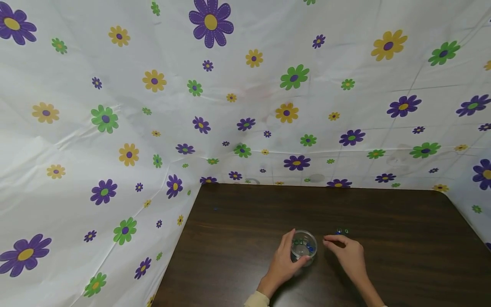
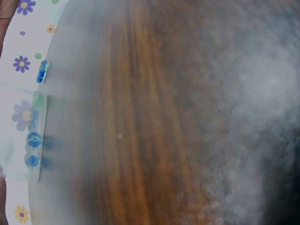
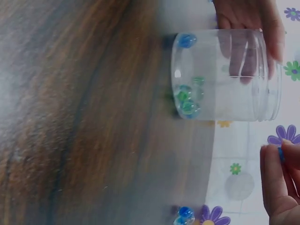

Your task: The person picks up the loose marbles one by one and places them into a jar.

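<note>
A clear round jar (image 1: 316,246) stands upright on the table, with several blue and green glass marbles (image 3: 188,107) on its bottom. My left hand (image 1: 281,263) grips it from the left, thumb at the near side and fingers along the far side. To the right of the jar, my right hand (image 1: 350,257) pinches a blue marble (image 3: 281,154) between thumb and fingertips, raised near the height of the jar's mouth. Only a sliver of that marble shows. Beyond the right hand, a small cluster of loose marbles (image 1: 339,231) lies on the wood.
The dark wooden table (image 1: 238,247) ends at a white flower-print sheet (image 1: 245,89) hanging behind it and along the left side. A tiny blue speck (image 1: 215,209) lies near the far left corner of the tabletop.
</note>
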{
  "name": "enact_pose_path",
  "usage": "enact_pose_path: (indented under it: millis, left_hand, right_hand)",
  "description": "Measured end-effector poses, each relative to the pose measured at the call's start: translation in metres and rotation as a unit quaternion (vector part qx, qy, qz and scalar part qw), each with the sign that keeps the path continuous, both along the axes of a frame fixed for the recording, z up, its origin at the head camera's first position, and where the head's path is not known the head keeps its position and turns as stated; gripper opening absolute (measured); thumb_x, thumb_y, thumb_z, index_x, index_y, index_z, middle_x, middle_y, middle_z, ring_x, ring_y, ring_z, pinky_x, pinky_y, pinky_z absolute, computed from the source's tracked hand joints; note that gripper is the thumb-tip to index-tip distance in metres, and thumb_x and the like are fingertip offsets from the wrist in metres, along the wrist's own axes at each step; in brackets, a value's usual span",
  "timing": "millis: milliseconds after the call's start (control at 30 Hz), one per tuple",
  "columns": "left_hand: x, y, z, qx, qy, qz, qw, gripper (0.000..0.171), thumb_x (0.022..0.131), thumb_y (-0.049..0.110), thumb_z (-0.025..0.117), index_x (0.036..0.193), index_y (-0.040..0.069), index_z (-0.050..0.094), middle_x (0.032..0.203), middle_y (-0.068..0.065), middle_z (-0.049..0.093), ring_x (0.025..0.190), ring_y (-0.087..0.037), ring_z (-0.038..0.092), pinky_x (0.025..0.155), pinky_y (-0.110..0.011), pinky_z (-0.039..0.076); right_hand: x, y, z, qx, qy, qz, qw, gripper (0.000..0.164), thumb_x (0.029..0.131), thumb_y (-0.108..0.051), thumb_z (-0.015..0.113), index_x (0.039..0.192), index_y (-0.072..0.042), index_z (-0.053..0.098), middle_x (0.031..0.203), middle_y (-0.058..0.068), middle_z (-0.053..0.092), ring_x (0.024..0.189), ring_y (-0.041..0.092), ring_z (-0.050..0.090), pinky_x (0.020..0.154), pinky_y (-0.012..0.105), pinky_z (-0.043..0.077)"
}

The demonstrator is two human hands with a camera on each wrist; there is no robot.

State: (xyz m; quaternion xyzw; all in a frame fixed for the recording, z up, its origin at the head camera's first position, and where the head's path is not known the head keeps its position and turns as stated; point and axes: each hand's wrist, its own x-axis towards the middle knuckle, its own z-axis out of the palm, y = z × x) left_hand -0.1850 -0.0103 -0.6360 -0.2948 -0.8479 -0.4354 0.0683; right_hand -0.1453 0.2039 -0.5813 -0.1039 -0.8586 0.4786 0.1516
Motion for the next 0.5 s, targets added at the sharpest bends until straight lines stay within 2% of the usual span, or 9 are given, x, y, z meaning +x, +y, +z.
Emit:
enact_pose_path:
  millis: [200, 500]
  left_hand:
    - [0.0, 0.0, 0.0, 0.002, 0.01, 0.002, 1.0, 0.081, 0.095, 0.04, 0.075, 0.159, 0.009, 0.034, 0.15, -0.01, 0.049, 0.123, -0.03, 0.062, 0.099, -0.04, 0.053]
    - [-0.001, 0.001, -0.001, 0.006, 0.014, -0.002, 0.9999, 0.081, 0.095, 0.039, 0.075, 0.158, 0.005, 0.035, 0.149, -0.011, 0.05, 0.122, -0.03, 0.062, 0.099, -0.04, 0.053]
  right_hand:
    - [-0.002, -0.004, 0.009, -0.025, 0.016, -0.008, 1.0, 0.012, 0.088, -0.016, 0.084, 0.098, -0.009, 0.082, 0.098, 0.003, 0.079, 0.088, -0.007, 0.064, 0.075, 0.008, 0.047]
    - [-0.005, -0.021, 0.019, -0.065, 0.052, 0.015, 0.996, 0.011, 0.088, -0.011, 0.083, 0.098, -0.007, 0.081, 0.1, 0.007, 0.078, 0.086, -0.001, 0.067, 0.072, 0.014, 0.052]
